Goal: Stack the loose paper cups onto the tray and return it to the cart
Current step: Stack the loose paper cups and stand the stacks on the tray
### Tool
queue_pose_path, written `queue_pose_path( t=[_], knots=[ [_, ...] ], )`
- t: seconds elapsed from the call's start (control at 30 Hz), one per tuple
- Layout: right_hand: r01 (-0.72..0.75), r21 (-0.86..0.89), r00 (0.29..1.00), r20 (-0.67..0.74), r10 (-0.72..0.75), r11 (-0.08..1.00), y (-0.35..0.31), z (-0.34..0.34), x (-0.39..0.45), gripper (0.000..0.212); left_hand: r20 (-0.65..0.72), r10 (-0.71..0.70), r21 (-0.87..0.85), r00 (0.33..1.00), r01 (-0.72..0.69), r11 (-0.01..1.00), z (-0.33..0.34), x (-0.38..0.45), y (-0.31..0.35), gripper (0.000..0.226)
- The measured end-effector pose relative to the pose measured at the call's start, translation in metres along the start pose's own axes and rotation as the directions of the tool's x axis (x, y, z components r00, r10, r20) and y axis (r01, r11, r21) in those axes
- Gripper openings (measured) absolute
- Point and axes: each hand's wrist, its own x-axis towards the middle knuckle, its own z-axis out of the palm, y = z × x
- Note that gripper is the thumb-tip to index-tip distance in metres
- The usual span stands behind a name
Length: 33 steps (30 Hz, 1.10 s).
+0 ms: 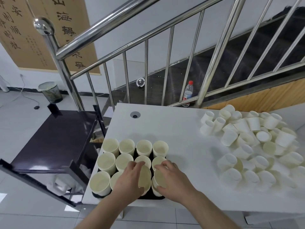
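Cream paper cups [144,176] are being held over the black tray [149,195].
One cup is being gripped by each hand, left [130,180] and right [171,180], on the white bench [173,129].

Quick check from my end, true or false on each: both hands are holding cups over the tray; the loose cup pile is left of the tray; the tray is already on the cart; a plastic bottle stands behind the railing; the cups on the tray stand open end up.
1. Both hands hold cups over the tray. True: the left hand and right hand each grip a cup above the black tray.
2. The loose cup pile is left of the tray. False: it lies to the right.
3. The tray is on the cart. False: it sits on the white table.
4. A plastic bottle stands behind the railing. True.
5. The tray's cups stand open end up. True.
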Motion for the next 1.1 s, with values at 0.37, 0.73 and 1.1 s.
queue_pose_path(
  t=[0.37,0.73,1.1],
  knots=[
    [-0.054,-0.042,0.994,0.088,0.058,0.998,0.009,0.021,0.01,0.066,0.065,0.079,0.111,0.995,-0.086,0.99,0.019,0.012,-0.017,0.077],
    [-0.05,-0.075,0.993,0.105,0.058,0.996,0.016,0.034,0.014,0.06,0.086,0.081,0.136,0.993,-0.092,0.986,0.024,0.017,-0.02,0.068],
    [-0.019,-0.019,0.999,0.042,0.019,1.0,0.036,0.021,0.002,0.066,0.04,0.051,0.156,0.998,-0.056,0.986,0.021,0.015,0.004,0.066]
  ],
)
